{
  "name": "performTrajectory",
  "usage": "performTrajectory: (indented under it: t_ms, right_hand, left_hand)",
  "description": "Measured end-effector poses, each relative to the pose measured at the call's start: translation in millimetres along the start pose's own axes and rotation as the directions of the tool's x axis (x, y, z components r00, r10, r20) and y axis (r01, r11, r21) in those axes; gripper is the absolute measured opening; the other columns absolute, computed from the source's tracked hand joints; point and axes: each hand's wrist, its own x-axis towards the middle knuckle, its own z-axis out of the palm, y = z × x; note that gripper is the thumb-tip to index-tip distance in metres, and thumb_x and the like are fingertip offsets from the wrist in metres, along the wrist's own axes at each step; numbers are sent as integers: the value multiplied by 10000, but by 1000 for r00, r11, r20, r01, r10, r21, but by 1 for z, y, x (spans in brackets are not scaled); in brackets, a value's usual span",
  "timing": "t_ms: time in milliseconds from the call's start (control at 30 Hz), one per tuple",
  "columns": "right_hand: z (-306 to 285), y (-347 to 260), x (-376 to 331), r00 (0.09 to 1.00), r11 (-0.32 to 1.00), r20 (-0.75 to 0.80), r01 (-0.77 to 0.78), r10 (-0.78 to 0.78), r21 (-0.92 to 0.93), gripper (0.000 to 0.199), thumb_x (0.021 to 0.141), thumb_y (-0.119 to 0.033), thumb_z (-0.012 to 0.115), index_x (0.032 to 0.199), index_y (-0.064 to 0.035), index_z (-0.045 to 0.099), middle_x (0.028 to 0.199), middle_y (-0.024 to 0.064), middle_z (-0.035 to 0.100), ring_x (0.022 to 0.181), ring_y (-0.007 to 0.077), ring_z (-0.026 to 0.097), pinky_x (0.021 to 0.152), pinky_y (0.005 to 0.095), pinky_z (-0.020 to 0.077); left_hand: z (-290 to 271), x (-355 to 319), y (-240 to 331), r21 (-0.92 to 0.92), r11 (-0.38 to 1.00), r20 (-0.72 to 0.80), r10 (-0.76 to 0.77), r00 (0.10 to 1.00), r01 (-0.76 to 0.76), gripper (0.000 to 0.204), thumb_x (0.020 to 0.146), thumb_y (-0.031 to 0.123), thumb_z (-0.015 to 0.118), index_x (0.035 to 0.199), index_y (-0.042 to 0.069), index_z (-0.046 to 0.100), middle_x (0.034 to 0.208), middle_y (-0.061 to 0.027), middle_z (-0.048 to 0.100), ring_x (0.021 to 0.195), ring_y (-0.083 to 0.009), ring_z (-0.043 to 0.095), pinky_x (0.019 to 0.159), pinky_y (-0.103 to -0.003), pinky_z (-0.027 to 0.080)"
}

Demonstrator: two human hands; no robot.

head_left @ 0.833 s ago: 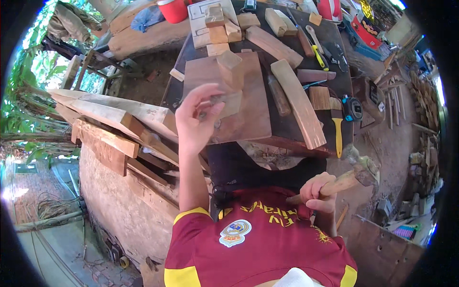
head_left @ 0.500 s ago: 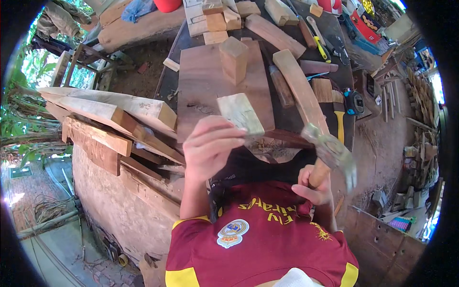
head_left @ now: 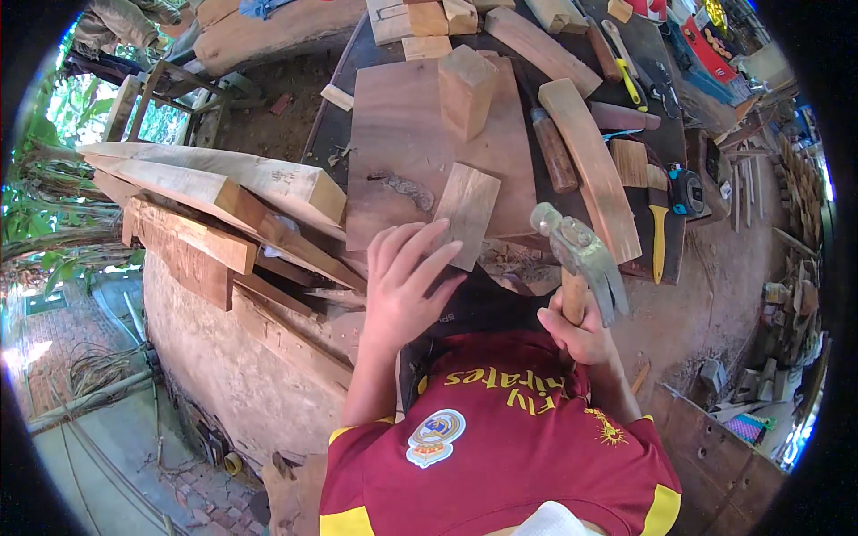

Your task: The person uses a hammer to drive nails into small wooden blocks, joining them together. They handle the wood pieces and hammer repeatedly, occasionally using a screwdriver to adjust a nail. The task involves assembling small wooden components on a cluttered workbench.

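Observation:
A claw hammer [head_left: 585,250] stands head-up in my right hand [head_left: 581,330], which is wrapped round its wooden handle. My left hand [head_left: 407,277] has its fingers spread beside a small rectangular wood block [head_left: 469,210]. The fingertips reach the block's near left side; whether they touch it I cannot tell. That block lies at the near edge of a wide flat brown board [head_left: 384,134]. Farther back on the same board, a squared wood post [head_left: 467,94] stands upright.
Right of the board lie a chisel-like wooden handle [head_left: 554,152], a long curved wood piece [head_left: 590,170], a yellow-handled brush [head_left: 659,214] and a tape measure [head_left: 686,192]. Long timber beams [head_left: 268,188] jut in from the left. Wood offcuts [head_left: 429,20] sit at the back.
The small block has gone from tilted in my left hand to lying on the board, a browner face showing. My left fingers have spread. The hammer has swung a little leftward and more upright.

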Motion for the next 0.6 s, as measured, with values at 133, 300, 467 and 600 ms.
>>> performTrajectory:
  t_ms: [133,300,467,600]
  right_hand:
    - [-4,-5,2,982,980,-9,189,-190,-66,274,865,-152,749,721,-51,539,626,-9,468,577,122,434,543,302,359]
    - [-10,-24,-1,989,983,1,150,-151,-102,255,863,-137,744,733,-49,543,634,9,477,595,140,454,561,329,387]
    - [-3,-14,11,946,946,25,323,-322,-19,203,918,-135,680,789,-64,541,631,-16,498,540,84,464,498,260,346]
    - [7,-26,19,891,905,169,398,-420,149,190,939,-154,665,823,-69,540,611,-47,491,505,54,467,468,217,337]
  left_hand:
    - [12,3,6,-113,992,-197,-77,977,56,375,702,13,831,1048,45,693,1030,-94,703,883,-235,659,797,-332,520]
    - [15,11,21,-614,602,-170,-732,659,511,259,833,32,781,1065,-5,670,860,-69,706,739,-62,618,623,-200,489]
    - [15,8,18,-606,432,48,-818,573,668,234,873,49,743,1081,-11,655,673,-22,649,534,-72,598,483,-207,451]
    - [19,6,16,-593,463,32,-804,593,659,208,883,57,734,1064,-8,656,637,-16,635,502,-70,586,457,-206,431]
